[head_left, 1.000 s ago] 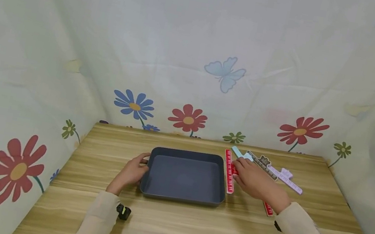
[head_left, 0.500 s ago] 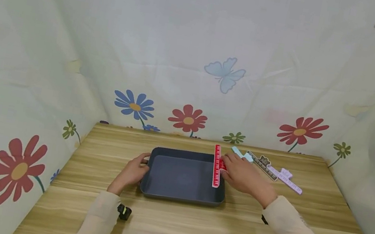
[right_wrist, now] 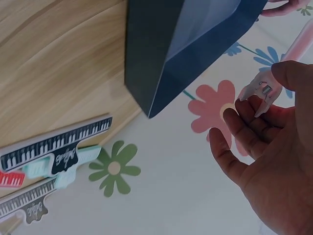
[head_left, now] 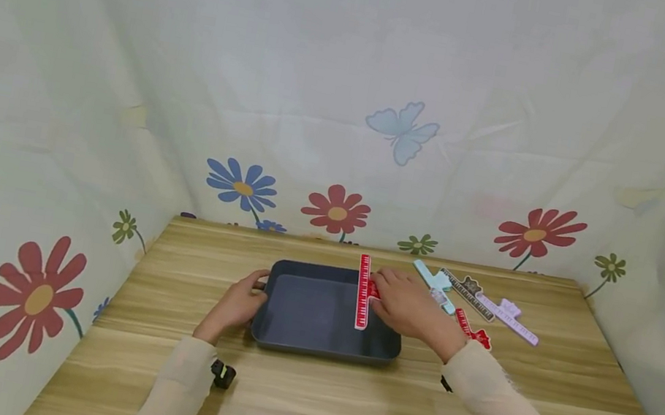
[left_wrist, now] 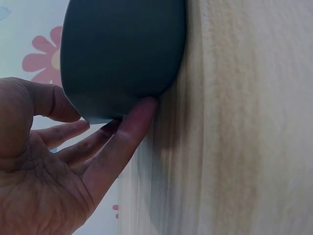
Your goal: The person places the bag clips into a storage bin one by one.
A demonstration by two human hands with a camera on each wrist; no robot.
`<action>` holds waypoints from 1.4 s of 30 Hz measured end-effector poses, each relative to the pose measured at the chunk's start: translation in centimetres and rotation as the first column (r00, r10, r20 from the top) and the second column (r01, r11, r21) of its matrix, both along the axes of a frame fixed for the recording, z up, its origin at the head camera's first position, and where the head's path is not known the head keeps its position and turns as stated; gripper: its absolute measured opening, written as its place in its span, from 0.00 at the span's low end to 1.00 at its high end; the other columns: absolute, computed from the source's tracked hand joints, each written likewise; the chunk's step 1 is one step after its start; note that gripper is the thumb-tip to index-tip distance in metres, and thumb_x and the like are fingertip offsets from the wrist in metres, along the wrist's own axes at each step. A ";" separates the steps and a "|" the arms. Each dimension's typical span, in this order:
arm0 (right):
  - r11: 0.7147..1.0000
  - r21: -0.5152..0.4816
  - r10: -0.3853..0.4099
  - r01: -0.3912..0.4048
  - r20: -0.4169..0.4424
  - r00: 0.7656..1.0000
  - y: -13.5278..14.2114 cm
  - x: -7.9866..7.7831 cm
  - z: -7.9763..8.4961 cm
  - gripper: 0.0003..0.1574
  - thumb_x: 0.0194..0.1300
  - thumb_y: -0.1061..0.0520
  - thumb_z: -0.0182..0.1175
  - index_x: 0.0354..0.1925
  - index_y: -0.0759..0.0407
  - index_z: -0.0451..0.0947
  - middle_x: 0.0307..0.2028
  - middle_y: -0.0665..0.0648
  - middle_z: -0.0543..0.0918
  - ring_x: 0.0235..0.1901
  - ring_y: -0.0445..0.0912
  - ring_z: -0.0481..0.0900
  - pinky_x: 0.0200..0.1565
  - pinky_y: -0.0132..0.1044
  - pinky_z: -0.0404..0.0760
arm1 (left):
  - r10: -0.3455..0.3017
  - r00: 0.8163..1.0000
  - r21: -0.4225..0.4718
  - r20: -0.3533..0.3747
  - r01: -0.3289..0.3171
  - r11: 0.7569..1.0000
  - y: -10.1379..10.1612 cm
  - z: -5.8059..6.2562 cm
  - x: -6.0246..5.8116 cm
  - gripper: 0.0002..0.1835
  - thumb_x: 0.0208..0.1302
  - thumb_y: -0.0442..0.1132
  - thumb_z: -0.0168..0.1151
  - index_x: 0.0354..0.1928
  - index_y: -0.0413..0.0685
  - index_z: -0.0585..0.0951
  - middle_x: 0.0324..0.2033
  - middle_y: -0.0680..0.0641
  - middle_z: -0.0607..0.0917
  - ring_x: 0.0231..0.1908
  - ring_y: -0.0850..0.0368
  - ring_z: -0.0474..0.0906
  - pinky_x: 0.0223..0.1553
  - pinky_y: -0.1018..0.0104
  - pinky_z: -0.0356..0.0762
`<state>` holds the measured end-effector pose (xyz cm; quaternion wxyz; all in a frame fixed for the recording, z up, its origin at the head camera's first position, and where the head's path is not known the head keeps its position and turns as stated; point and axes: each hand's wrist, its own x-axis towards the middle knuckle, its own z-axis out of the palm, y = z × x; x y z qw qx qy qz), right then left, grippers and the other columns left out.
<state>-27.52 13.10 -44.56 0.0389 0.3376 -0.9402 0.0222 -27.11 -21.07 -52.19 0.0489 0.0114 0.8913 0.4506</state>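
My right hand (head_left: pixel 403 298) pinches a red music clip (head_left: pixel 363 292) printed with piano keys by its tab. The clip is over the right part of a dark grey rectangular tray (head_left: pixel 323 352). In the right wrist view, the clip's spring and pale underside (right_wrist: pixel 266 88) show at my thumb and fingers, beyond the tray's wall (right_wrist: pixel 142 54). My left hand (head_left: pixel 237 300) holds the tray's left side. The left wrist view shows that hand's fingers (left_wrist: pixel 132 120) against the tray's outer wall (left_wrist: pixel 122 54), one low near the table.
Right of the tray lie more music clips: light blue (head_left: pixel 427 275), black (head_left: pixel 467 295), lilac (head_left: pixel 509 319) and red (head_left: pixel 472 330). They stand on a wooden table (head_left: pixel 303 410), with a flower-printed curtain (head_left: pixel 310 107) behind and at the sides.
My right hand has picked up the red clip from beside the tray and moved it left over the tray. A light blue and another red clip are now uncovered. My left hand stays put.
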 end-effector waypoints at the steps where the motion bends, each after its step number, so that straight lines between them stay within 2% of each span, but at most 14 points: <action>1: 1.000 0.000 0.001 -0.001 0.000 1.000 -0.2 0.0 0.0 0.32 0.73 0.46 0.52 0.66 0.63 0.67 0.61 0.60 0.73 0.63 0.55 0.72 0.64 0.53 0.72 | 0.001 1.000 0.000 0.000 -0.001 1.000 0.0 0.0 0.0 0.29 0.67 0.34 0.50 0.72 0.45 0.65 0.58 0.32 0.78 0.48 0.43 0.82 0.19 0.62 0.79; 6: 1.000 0.008 0.000 0.000 0.022 1.000 -1.4 -0.1 0.2 0.33 0.73 0.45 0.51 0.67 0.63 0.66 0.63 0.60 0.72 0.64 0.54 0.71 0.62 0.53 0.74 | -0.002 1.000 -0.012 -0.007 0.001 1.000 0.1 0.0 0.0 0.30 0.67 0.34 0.51 0.72 0.45 0.65 0.58 0.32 0.79 0.50 0.41 0.82 0.21 0.63 0.79; 11: 0.999 0.045 -0.017 0.015 0.044 0.999 -2.7 -0.4 0.1 0.35 0.73 0.42 0.51 0.69 0.60 0.65 0.64 0.58 0.71 0.65 0.52 0.70 0.64 0.52 0.72 | -0.002 1.000 -0.019 0.001 0.002 1.000 0.1 0.2 0.0 0.30 0.68 0.34 0.50 0.72 0.46 0.64 0.59 0.32 0.78 0.51 0.42 0.81 0.21 0.62 0.78; 17: 0.998 0.058 -0.020 0.018 0.041 0.999 -4.2 -0.6 -0.4 0.35 0.71 0.41 0.52 0.68 0.58 0.65 0.63 0.56 0.72 0.62 0.50 0.72 0.64 0.49 0.74 | -0.004 1.000 -0.018 0.012 0.004 1.000 0.1 0.2 0.1 0.30 0.68 0.35 0.50 0.72 0.46 0.64 0.59 0.32 0.77 0.51 0.41 0.81 0.21 0.62 0.79; 24: 0.998 0.053 -0.022 0.018 0.073 0.997 -5.8 -0.9 -0.9 0.35 0.73 0.42 0.51 0.69 0.59 0.65 0.68 0.59 0.69 0.68 0.54 0.67 0.67 0.52 0.70 | -0.012 1.000 -0.018 -0.007 0.011 1.000 0.1 0.0 0.1 0.30 0.67 0.34 0.50 0.72 0.46 0.64 0.59 0.32 0.78 0.53 0.41 0.81 0.21 0.61 0.80; 31: 0.996 0.082 -0.038 0.031 0.084 0.996 -7.5 -1.1 -1.6 0.36 0.72 0.41 0.52 0.70 0.57 0.65 0.70 0.58 0.68 0.69 0.52 0.67 0.67 0.53 0.70 | -0.014 1.000 -0.007 -0.012 0.014 1.000 -0.1 0.0 -0.1 0.30 0.66 0.33 0.50 0.72 0.46 0.65 0.58 0.31 0.79 0.53 0.40 0.81 0.21 0.61 0.81; 37: 0.995 0.096 -0.018 0.012 0.069 0.997 -8.8 -1.3 -2.5 0.34 0.72 0.41 0.52 0.68 0.57 0.67 0.68 0.58 0.70 0.68 0.52 0.69 0.65 0.53 0.72 | -0.015 1.000 -0.019 -0.014 0.015 1.000 -0.2 0.0 -0.2 0.30 0.66 0.34 0.50 0.72 0.46 0.65 0.58 0.32 0.79 0.53 0.40 0.81 0.26 0.62 0.82; 42: 0.991 0.136 0.001 -0.008 0.046 0.999 -9.8 -1.3 -3.0 0.31 0.72 0.40 0.53 0.63 0.56 0.71 0.63 0.56 0.74 0.61 0.50 0.74 0.60 0.50 0.77 | -0.015 1.000 -0.016 -0.007 0.015 1.000 -0.1 0.1 -0.1 0.31 0.66 0.34 0.50 0.72 0.45 0.63 0.59 0.32 0.78 0.54 0.40 0.80 0.25 0.61 0.82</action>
